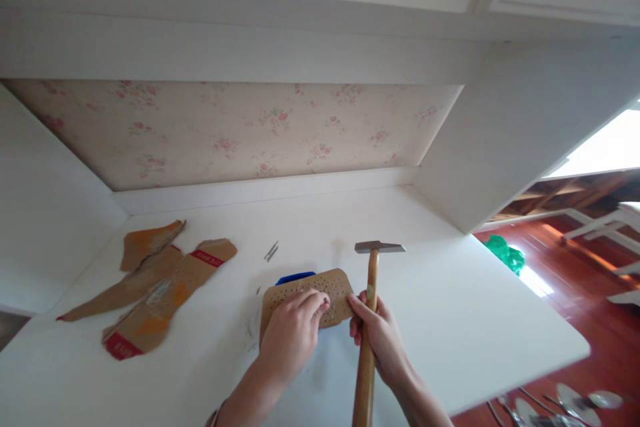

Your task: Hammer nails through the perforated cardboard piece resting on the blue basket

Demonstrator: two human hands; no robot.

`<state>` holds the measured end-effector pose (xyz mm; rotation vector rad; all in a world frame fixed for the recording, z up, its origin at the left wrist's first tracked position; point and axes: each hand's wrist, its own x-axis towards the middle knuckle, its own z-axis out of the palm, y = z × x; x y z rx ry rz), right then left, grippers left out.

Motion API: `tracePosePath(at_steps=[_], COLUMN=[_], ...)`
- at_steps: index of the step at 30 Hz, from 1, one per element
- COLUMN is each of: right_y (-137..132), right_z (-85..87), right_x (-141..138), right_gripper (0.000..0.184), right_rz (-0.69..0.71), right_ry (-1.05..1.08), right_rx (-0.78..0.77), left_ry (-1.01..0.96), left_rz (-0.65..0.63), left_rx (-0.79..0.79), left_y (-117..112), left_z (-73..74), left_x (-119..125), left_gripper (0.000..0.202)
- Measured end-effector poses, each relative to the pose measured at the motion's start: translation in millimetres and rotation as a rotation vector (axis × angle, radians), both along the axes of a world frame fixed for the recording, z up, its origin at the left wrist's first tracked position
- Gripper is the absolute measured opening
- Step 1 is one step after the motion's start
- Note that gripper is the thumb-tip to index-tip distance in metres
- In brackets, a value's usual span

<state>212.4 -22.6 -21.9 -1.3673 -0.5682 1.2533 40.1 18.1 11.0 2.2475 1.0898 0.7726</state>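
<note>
My left hand rests on a small brown board dotted with holes and nail heads, its fingertips pinched together near the board's middle on something I cannot make out. My right hand is wrapped round the wooden handle of a hammer, held upright with the metal head raised just beyond the board's right end. A blue object peeks out from under the board's far edge. Two loose nails lie on the white desk behind the board.
Torn cardboard pieces with red print lie at the left of the desk. A flowered back panel and white shelf rise behind. To the right the desk ends over a red wooden floor with a green bag and metal items.
</note>
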Motion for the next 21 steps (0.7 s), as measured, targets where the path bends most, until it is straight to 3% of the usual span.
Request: tracePosePath(at_steps=[11, 21], right_y=[-15, -30], right_z=[24.3, 39.7], right_x=[12, 3], right_gripper=[0.042, 0.049], right_rz=[-0.094, 0.044], right_ry=[-0.120, -0.100], right_rx=[0.067, 0.035], left_ry=[0.003, -0.042], left_rz=[-0.001, -0.004], left_rx=[-0.017, -0.054], left_y=[-2, -2], left_z=[-0.6, 3.1], left_x=[-2, -3], left_gripper=[0.017, 0.017])
